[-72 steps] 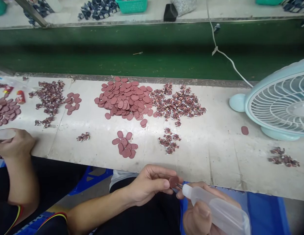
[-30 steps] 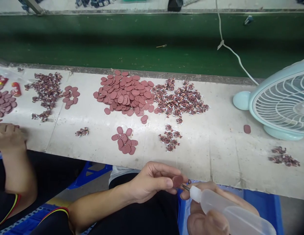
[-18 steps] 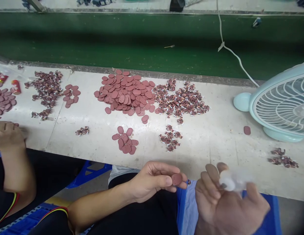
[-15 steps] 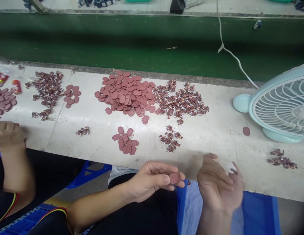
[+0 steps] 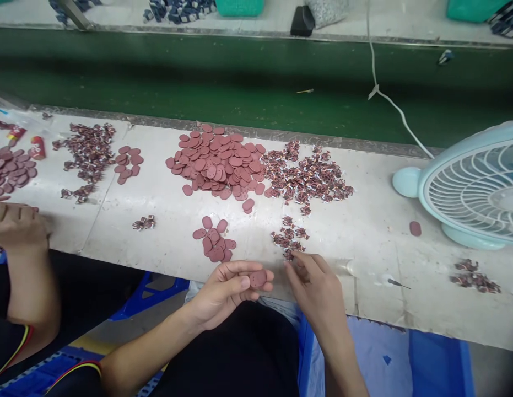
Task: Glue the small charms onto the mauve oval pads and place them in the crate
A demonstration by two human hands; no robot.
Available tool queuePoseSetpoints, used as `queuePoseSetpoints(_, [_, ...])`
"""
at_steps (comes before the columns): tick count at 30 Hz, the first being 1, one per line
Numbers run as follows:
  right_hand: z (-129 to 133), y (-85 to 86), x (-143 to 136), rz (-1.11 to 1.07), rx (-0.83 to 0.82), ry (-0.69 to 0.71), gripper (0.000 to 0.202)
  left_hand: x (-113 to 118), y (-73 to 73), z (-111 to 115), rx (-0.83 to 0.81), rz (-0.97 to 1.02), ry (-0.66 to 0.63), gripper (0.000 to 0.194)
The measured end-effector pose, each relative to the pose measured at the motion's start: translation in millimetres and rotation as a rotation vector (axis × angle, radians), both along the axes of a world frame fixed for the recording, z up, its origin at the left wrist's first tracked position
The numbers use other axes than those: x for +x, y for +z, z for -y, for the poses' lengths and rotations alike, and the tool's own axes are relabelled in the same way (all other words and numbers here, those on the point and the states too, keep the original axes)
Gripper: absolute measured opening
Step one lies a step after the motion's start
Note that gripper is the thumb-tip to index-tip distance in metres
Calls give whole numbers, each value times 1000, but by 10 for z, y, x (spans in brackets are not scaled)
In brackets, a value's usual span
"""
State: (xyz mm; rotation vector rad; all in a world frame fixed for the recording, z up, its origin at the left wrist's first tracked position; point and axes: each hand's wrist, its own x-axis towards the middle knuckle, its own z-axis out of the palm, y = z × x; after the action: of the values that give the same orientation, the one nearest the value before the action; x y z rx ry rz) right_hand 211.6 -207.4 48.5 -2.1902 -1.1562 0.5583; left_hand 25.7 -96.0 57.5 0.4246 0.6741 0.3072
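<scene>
Between thumb and fingers, my left hand holds a reddish-brown oval disc with small holes, just over the table's front edge. My right hand has its fingertips at the near end of a small cluster of brown-and-white pieces; whether it grips one is hidden. A small group of oval discs lies beyond my left hand. Farther back are a large heap of discs and a large heap of brown pieces. A thin dark-tipped tool lies on the table to the right.
A pale blue fan stands at the right, its white cord running back. Near it are a single disc and some brown pieces. Another person's hand is at the left edge. Blue bins sit below the table.
My right hand has moved left to the small cluster, and the dark-tipped tool now lies on the table. My left hand has shifted left and up with the disc. The view has shifted slightly.
</scene>
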Motion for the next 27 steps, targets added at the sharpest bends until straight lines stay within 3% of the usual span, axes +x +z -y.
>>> queuePoseSetpoints(3, [-78, -86, 56, 64, -78, 39, 27, 6, -11, 20, -3, 10, -6, 25])
queuePoseSetpoints(9, [50, -12, -7, 109, -130, 70, 24, 5, -42, 34, -18, -29, -3, 24])
queuePoseSetpoints(16, [68, -42, -26, 101, -174, 112, 20, 15, -45, 31, -10, -46, 0, 26])
queuePoseSetpoints(19, [86, 67, -57, -102, -144, 52, 14, 26, -28, 40, 19, -43, -5, 25])
queuePoseSetpoints(23, [199, 308, -147, -598, 83, -145, 15, 38, -5, 62, 111, -49, -19, 27])
queuePoseSetpoints(27, [280, 410, -240, -805, 242, -102, 18, 57, 10, 103, 186, -29, -49, 28])
